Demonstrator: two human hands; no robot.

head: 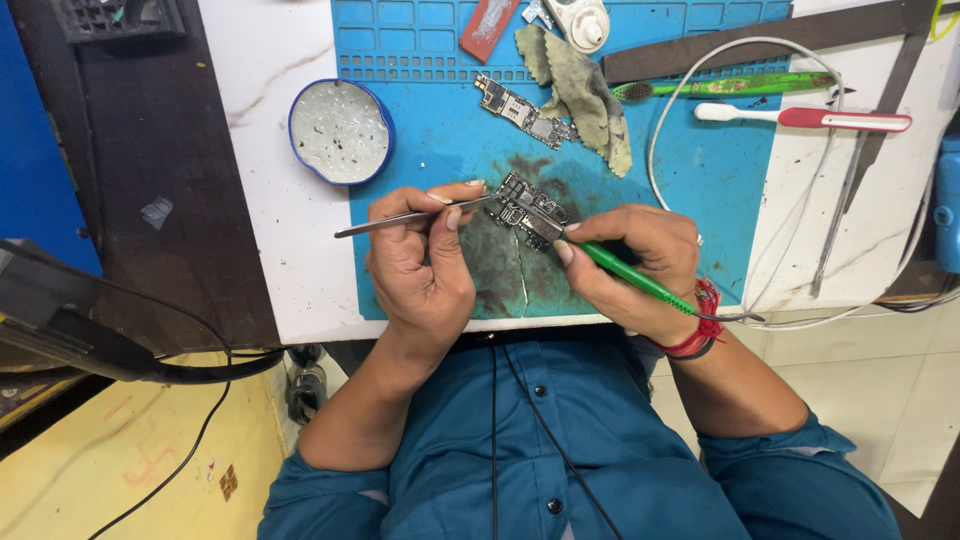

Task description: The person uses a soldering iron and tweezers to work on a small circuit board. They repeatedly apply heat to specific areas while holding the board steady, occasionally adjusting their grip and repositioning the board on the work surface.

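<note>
Two hands: left hand point(420, 265) fingers pinching tweezers point(415, 216), right hand point(630, 270) pinching green tool point(630, 277) on circuit board point(532, 210); blue tin point(342, 132) w/ clear bits.

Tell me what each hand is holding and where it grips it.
Left hand pinches metal tweezers near mid-length. Right hand grips a green-handled tool along its handle, pen-style.

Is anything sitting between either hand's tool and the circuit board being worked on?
Nothing visible. The left hand holds metal tweezers whose tip reaches the circuit board, and the right hand holds a green-handled tool whose tip meets the board's near edge. The cloth lies apart, farther back on the blue mat.
</note>
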